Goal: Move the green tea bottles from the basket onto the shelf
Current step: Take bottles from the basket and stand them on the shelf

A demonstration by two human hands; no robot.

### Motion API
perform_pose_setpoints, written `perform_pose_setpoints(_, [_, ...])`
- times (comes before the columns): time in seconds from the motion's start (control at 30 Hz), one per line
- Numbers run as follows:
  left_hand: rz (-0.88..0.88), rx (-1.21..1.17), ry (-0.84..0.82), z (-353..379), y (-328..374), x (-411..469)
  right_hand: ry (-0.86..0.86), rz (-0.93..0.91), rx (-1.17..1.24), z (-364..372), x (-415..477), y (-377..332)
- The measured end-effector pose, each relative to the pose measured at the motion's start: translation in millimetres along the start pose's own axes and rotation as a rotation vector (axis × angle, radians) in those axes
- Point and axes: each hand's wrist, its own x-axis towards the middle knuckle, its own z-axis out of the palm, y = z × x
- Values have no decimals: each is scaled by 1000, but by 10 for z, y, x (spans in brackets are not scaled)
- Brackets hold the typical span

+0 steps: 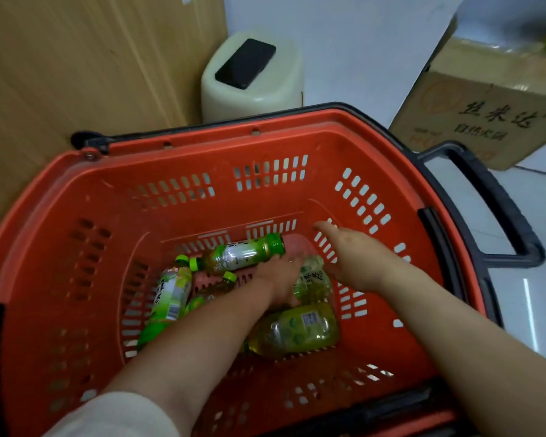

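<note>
1. Head view: basket (202, 146) holds several bottles (243, 252), lying loose across its floor.
2. Empty right hand (353, 263) spread; left hand (278, 279) among bottles, grip hidden.
3. Risk: round bottles may roll away from a blind grab.

Counted: bottles, basket, hands and the things behind

At least five green tea bottles (240, 252) lie in one red basket (202, 149). Three have their yellow-green caps in view, and two more lie nearest the hands with no cap visible. The forearms cover part of the heap, so whether a sixth lies beneath cannot be told. Two hands reach in, the left hand (278, 275) and the right hand (350, 257). Beyond the basket stand one cream plastic container (252, 96) with one black phone (245, 63) on top, and one cardboard box (486, 121).
</note>
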Motion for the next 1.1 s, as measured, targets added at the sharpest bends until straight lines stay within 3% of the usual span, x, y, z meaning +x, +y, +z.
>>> perform_pose_setpoints(0.1, [0, 1, 30, -58, 71, -78, -82, 17, -62, 63, -24, 14])
perform_pose_setpoints(0.2, [-20, 20, 287, -280, 45, -203, -179, 32, -134, 164, 25, 32])
perform_pose_setpoints(0.27, [-85, 9, 367, -545, -82, -274, -269, 0, -201, 245, 82, 27])
perform_pose_setpoints(0.4, [-356, -27, 256, -684, -556, -575, -244, -52, -195, 441, 337, -28])
perform_pose_setpoints(0.57, [-748, -186, 62, -146, -1124, -1124, -248, -116, -266, 807, 592, -69])
perform_pose_setpoints(0.9, [-805, -297, -71, 182, -1274, -1164, -297, -157, -326, 1144, 856, -53])
perform_pose_setpoints(0.97, [-806, -330, -35, 184, -1301, -1187, -293, -142, -335, 1183, 863, -87])
perform_pose_setpoints(1.1, [-841, -616, 134, 110, -1319, -1253, -265, -162, -381, 1201, 877, -63])
